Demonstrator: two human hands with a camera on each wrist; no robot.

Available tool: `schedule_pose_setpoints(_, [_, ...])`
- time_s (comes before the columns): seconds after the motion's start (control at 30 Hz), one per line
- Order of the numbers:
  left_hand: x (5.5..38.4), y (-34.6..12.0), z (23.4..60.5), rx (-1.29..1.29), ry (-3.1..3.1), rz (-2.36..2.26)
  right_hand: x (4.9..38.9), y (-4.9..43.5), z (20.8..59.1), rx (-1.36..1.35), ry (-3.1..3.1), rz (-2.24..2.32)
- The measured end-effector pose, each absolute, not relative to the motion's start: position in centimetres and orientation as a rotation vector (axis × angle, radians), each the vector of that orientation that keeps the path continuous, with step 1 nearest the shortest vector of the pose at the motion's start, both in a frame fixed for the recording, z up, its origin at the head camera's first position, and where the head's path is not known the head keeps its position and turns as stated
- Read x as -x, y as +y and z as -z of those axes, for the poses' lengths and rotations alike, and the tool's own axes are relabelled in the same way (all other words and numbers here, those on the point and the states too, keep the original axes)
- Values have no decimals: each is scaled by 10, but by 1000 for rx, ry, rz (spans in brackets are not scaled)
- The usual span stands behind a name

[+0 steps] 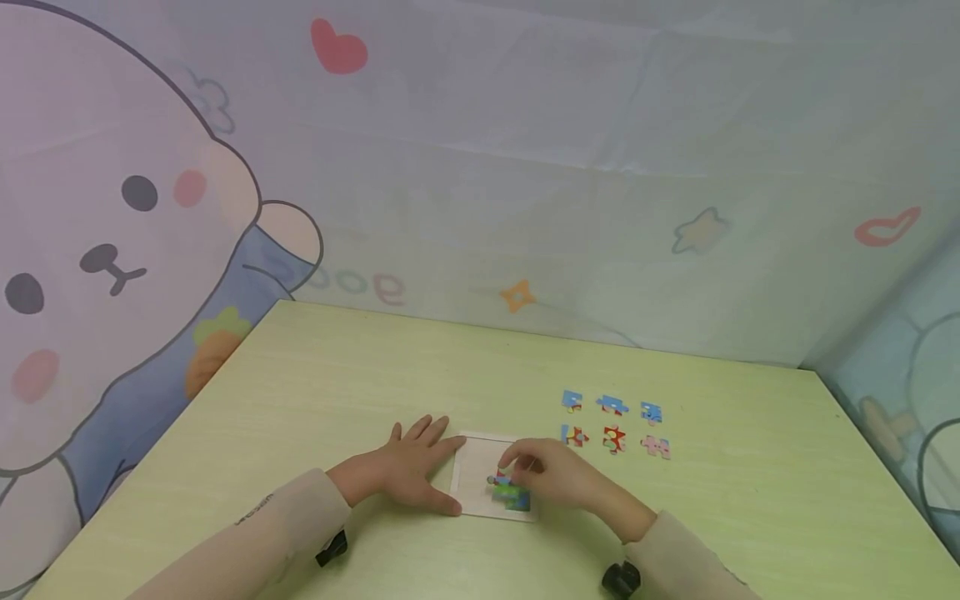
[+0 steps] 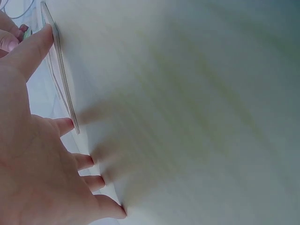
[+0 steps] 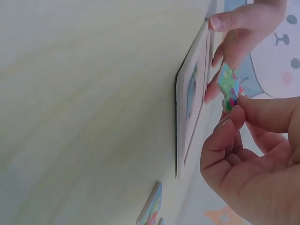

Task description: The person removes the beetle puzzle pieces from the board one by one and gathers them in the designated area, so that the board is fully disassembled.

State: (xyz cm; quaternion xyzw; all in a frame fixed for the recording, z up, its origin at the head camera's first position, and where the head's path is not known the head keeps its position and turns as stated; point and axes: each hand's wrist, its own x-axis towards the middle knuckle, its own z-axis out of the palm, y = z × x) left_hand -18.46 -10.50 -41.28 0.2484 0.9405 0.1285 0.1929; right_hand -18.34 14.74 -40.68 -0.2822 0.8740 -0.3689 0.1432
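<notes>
A shallow white puzzle tray [image 1: 474, 475] lies on the table. My left hand [image 1: 416, 467] rests beside it with fingers spread, the thumb touching its near left corner and the index finger its far left corner. Over the tray's right part, my right hand [image 1: 555, 473] pinches a green, multicoloured puzzle piece [image 3: 228, 84] between thumb and fingertips. The right wrist view shows this piece tilted and raised off the tray. Inside the tray, a bluish puzzle piece [image 3: 191, 91] lies flat; the right hand and held piece partly hide that area in the head view.
Right of the tray, several loose pieces lie in two rows, among them a red puzzle piece [image 1: 614, 439] and a pink puzzle piece [image 1: 656, 447]. The pale table [image 1: 360, 358] meets a printed cloth backdrop [image 1: 525, 167] at its back edge.
</notes>
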Motion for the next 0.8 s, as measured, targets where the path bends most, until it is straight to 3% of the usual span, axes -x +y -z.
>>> schedule_pose_setpoints(0.8, [185,-106,415,-712,2632,-365,186,215,404,705,2605,1119])
